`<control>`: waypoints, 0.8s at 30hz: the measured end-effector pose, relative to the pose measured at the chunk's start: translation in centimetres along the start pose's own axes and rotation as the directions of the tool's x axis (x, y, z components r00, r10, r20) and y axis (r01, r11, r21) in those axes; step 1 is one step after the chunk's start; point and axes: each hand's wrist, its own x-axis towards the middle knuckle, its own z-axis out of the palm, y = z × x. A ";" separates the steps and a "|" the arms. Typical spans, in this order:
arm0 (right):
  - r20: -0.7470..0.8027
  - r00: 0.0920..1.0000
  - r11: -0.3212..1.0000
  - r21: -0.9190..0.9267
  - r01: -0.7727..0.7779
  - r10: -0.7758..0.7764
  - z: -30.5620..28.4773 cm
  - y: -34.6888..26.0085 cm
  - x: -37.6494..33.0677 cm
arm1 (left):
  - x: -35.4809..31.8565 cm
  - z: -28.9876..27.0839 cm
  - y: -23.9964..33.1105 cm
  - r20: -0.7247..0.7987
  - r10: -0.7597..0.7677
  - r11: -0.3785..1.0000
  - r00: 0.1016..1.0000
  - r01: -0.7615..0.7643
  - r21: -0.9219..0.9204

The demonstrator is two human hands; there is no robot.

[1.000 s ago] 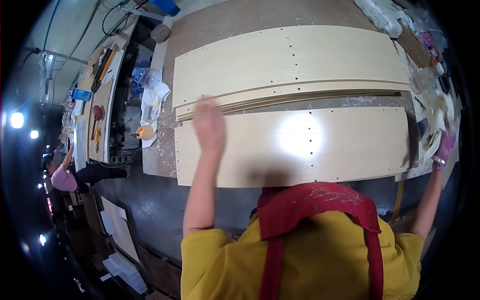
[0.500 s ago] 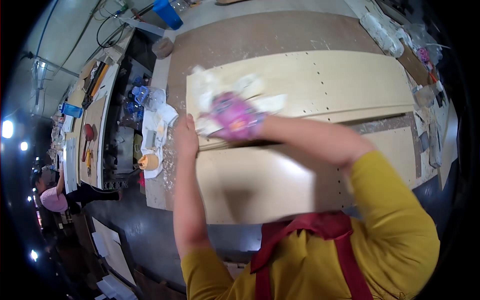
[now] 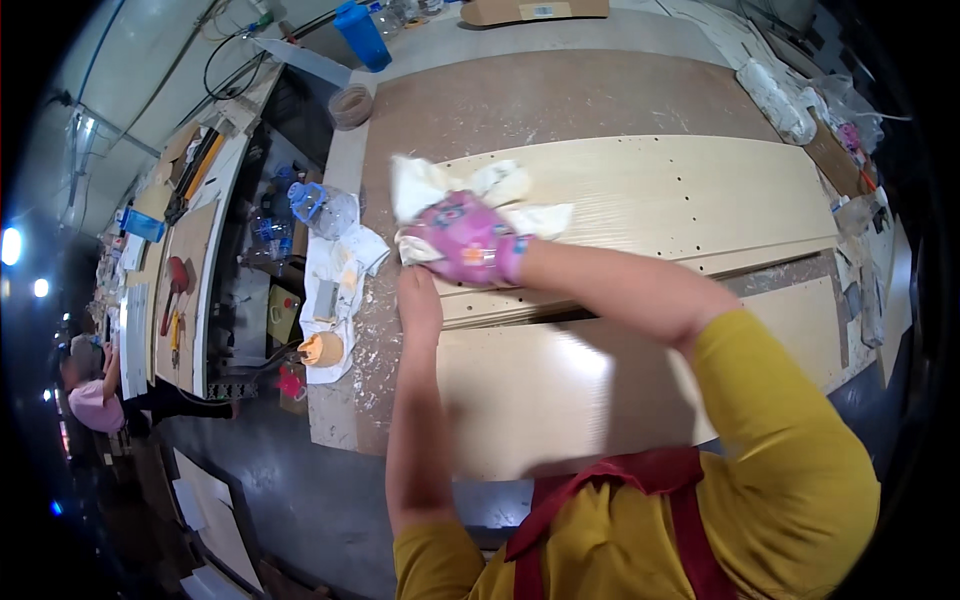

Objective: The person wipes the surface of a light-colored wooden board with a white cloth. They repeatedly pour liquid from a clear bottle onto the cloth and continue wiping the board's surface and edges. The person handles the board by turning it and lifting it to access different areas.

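The gloved right hand (image 3: 462,240) is clamped on a white rag (image 3: 440,190), pressing it onto the upper panel (image 3: 680,195). The bare left hand (image 3: 418,295) lies flat, fingers together, on that panel's left edge, gripping nothing

Worker, seen from above: yellow short-sleeved shirt (image 3: 800,470), sleeves ending at the upper arms. Red apron (image 3: 640,520) over it, with broad straps crossing the chest. Right hand (image 3: 465,240) in a pink patterned glove with small dark and light marks. Left hand (image 3: 420,300) bare, forearm uncovered.
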 end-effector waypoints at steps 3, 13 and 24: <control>0.004 0.998 0.998 -0.022 -0.063 0.063 1.0 1.4 3.4 | 0.0 -0.4 -0.2 -0.052 0.241 0.970 0.969 -0.238 0.051; -0.304 0.755 0.757 -0.138 -0.638 0.581 -9.6 15.9 -19.4 | 0.1 0.9 -1.2 -0.122 0.144 0.989 0.982 -0.141 0.037; -0.304 0.838 0.855 -0.115 -0.505 0.454 -10.8 13.6 -24.9 | -7.1 0.4 0.4 -0.218 0.156 0.977 0.963 -0.118 0.177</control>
